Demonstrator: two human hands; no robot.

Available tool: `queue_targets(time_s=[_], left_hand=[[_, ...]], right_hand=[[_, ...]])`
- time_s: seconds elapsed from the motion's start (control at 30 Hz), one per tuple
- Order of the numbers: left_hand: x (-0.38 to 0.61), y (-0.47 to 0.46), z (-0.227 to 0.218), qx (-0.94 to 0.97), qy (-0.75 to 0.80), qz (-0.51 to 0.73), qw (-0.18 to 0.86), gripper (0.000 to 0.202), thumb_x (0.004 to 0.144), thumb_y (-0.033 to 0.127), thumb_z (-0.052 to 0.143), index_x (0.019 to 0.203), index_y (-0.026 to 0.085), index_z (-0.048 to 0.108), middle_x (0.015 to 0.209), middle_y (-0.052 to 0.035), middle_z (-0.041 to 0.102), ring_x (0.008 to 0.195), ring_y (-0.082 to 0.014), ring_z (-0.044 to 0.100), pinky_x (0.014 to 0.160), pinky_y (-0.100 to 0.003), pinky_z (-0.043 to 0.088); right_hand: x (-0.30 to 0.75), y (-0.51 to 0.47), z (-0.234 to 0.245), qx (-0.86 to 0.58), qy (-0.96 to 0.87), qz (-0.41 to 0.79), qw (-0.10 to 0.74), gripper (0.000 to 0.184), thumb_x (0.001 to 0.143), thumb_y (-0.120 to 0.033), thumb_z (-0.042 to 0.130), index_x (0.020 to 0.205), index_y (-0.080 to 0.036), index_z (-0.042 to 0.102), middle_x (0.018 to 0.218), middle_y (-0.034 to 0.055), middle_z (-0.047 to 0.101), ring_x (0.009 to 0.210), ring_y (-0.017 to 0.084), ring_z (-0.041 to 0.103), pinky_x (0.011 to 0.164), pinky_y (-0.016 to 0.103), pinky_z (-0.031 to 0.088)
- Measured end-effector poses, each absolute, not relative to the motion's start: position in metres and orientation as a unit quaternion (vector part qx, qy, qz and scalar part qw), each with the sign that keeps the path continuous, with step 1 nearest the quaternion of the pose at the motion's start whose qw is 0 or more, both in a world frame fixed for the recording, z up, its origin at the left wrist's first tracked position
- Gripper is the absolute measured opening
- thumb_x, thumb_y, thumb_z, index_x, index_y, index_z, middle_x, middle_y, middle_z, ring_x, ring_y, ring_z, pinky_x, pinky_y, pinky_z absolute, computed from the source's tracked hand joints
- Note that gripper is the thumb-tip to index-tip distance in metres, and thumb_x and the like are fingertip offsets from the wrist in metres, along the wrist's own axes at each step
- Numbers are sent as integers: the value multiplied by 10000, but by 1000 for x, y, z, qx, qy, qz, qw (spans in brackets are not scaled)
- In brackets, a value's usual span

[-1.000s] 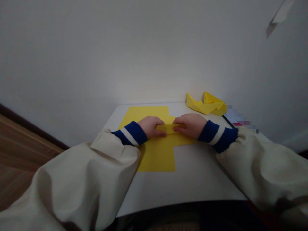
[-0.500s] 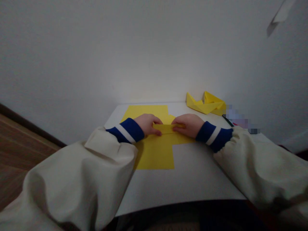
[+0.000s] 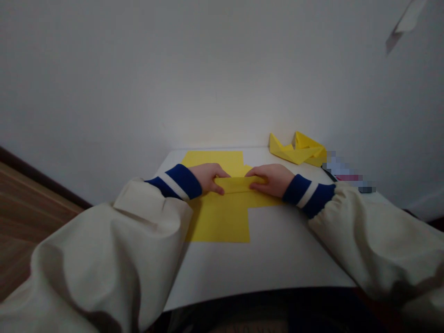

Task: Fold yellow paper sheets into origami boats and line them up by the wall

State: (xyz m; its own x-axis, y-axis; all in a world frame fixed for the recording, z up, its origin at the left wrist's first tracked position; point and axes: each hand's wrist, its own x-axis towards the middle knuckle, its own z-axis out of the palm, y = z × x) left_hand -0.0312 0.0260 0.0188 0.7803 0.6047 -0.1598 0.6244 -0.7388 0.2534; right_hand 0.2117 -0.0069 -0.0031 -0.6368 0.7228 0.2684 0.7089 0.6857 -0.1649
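A folded strip of yellow paper (image 3: 236,184) is held at both ends above flat yellow sheets (image 3: 222,217) on a white table (image 3: 277,259). My left hand (image 3: 208,177) pinches the strip's left end with fingers curled. My right hand (image 3: 270,179) pinches its right end the same way. Both arms wear cream sleeves with blue and white cuffs.
Finished yellow paper boats (image 3: 299,149) sit at the table's far right against the white wall. A dark pen and a blurred item (image 3: 342,173) lie just right of my right wrist. Wooden floor (image 3: 24,208) shows to the left.
My hands have moved slightly apart along the strip, which now shows a longer span between them. The view has shifted a little left.
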Motion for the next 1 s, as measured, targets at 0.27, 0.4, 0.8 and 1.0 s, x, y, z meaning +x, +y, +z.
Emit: queue_targets(time_s=[0.27, 0.4, 0.8, 1.0], left_hand=[[-43, 33, 17, 944, 299, -6, 138, 503, 637, 293, 714, 1130, 235, 632, 925, -51, 693, 846, -188, 596, 790, -276, 419], [-48, 39, 14, 947, 277, 20, 161, 550, 604, 330, 727, 1133, 218, 629, 953, -73, 684, 862, -202, 586, 806, -301, 425], [-6, 0, 15, 897, 436, 48, -57, 498, 800, 595, 458, 953, 161, 651, 872, -93, 637, 810, -224, 575, 682, -310, 400], [8, -8, 0, 915, 391, 54, -89, 393, 847, 481, 460, 976, 133, 588, 881, -98, 627, 799, -225, 579, 668, -313, 404]], right_hand=[[212, -8, -1, -394, -906, 43, 149, 361, 796, -355, 552, 1138, -249, 599, 1084, 33, 670, 930, 201, 619, 790, 317, 446], [213, -7, -2, -404, -902, 44, 145, 398, 794, -367, 555, 1180, -271, 568, 1149, 33, 643, 990, 219, 610, 822, 340, 450], [209, -10, 0, -405, -896, 69, 167, 414, 783, -323, 580, 1190, -253, 555, 1107, 43, 659, 955, 196, 620, 820, 336, 459], [208, -8, 2, -403, -894, 101, 167, 520, 729, -294, 628, 1229, -207, 514, 1130, 70, 639, 946, 186, 617, 853, 331, 452]])
